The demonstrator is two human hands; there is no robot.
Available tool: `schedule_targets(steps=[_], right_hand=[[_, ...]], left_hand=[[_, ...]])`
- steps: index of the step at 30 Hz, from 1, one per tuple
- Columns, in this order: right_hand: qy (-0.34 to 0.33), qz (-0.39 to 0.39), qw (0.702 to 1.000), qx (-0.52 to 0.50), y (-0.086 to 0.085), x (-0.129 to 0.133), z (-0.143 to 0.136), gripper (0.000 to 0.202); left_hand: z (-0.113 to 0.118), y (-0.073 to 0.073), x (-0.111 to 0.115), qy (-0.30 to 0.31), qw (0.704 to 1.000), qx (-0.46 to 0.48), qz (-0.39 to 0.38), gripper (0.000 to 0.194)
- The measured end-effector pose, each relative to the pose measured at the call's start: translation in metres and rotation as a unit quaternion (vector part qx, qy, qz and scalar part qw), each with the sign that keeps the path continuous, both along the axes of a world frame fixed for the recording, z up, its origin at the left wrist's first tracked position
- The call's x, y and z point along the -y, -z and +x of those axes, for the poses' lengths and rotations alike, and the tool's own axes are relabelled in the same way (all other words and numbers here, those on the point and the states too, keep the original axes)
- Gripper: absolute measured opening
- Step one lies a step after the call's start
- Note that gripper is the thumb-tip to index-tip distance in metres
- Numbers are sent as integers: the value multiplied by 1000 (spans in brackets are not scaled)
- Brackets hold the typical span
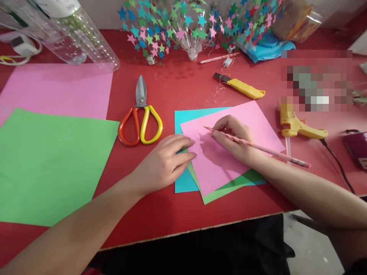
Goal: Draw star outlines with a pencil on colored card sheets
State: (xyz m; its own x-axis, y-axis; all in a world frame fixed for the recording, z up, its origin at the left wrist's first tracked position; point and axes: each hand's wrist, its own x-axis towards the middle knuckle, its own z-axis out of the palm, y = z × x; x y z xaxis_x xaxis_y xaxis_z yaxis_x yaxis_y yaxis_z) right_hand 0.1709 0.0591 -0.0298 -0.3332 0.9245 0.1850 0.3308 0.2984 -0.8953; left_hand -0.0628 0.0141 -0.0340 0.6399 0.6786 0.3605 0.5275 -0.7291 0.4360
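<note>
My right hand (233, 137) is closed around a pink pencil (272, 152), its tip pointing left above a pink sheet of paper (223, 172). Faint pencil lines show on the sheet close to my left hand. My left hand (168, 162) lies flat, fingers stretched out, with its fingertips on the pink sheet's left edge. Beneath that sheet are a green sheet (212, 196) and a blue sheet (183, 185), both partly covered. Scissors (140, 114) with one red and one yellow handle lie just beyond my left hand, blades pointing away.
A yellow utility knife (243, 87) lies behind the papers, a yellow glue gun (301, 128) with a cord to the right. Larger green paper (54, 164) and pink paper (63, 88) cover the left side. Star-covered decorations (183, 28) and a clear bottle (91, 42) line the back.
</note>
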Motion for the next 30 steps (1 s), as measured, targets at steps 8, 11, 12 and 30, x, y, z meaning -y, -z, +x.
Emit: schedule_targets(steps=[8,11,12,30], right_hand=[[-16,-17,999,-36,-2,1,2,10],[-28,-62,995,-67,2,-5,3,10],[-30,-66,996,-57,4,-7,3,9],[-49,-46,998,10,7,-13,1,17]], left_hand=[[-1,2,-1,-25,999,18,9,20],[-1,2,-1,-15,1000,12,12,20],[-1,2,-1,-14,1000,9,12,21],[1,2,1,-14,1000,-14,-4,24]])
